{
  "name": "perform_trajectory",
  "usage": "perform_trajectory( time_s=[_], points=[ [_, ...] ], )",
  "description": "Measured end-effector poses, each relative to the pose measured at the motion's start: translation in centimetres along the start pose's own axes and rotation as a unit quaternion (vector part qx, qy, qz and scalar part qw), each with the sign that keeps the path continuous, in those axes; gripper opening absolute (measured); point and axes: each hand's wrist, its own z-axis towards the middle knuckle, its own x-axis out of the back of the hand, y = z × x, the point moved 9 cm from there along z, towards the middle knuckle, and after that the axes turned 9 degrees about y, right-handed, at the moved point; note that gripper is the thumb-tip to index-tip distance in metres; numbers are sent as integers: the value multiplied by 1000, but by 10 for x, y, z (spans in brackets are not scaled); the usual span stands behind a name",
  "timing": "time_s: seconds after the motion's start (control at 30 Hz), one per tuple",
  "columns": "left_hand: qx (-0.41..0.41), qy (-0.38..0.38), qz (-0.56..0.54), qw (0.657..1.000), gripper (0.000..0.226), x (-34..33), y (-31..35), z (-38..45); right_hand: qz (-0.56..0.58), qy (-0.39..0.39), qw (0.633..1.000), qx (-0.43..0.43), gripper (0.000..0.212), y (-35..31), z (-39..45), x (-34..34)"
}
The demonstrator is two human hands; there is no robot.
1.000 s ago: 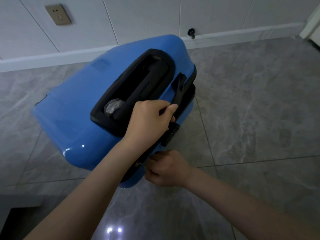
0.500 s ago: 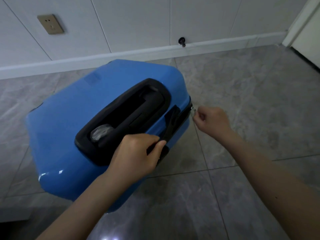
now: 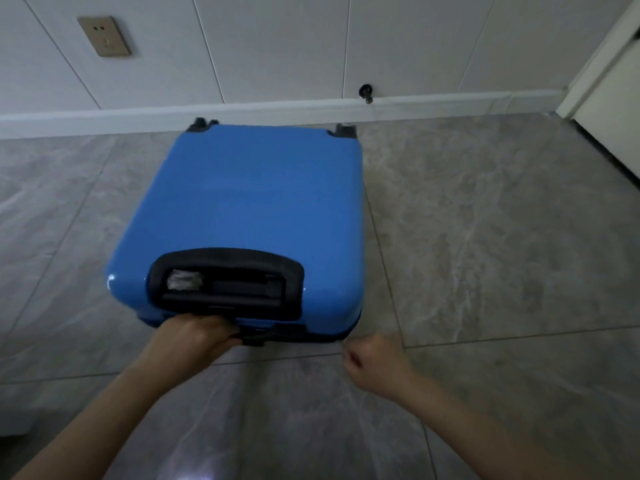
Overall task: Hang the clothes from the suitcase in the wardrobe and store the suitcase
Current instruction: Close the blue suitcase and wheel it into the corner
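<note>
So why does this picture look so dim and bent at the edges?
Head view: the room light is low, so the blue suitcase and grey floor tiles look murky; the wide lens bows the skirting board; a lamp glare spot sits on the tiles at the bottom edge; both hands look slightly soft.

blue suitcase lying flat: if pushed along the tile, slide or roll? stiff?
Probably slides: the blue suitcase lies on its broad side, wheels at the far end apparently off the floor. Glossy shell looks rigid, likely slippery. Left hand grips its carry handle.
</note>
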Motion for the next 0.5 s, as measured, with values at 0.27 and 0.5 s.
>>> perform_trajectory(
  time_s=[0.27, 0.5],
  points=[
    [572, 153, -139, 794, 30, 28, -105, -25, -70, -13, 997, 28, 24, -76, 27, -33],
    [616, 232, -377, 651, 42, 4, -30, -5, -87, -40, 995, -28, 27, -62, 30, -43]
  ],
)
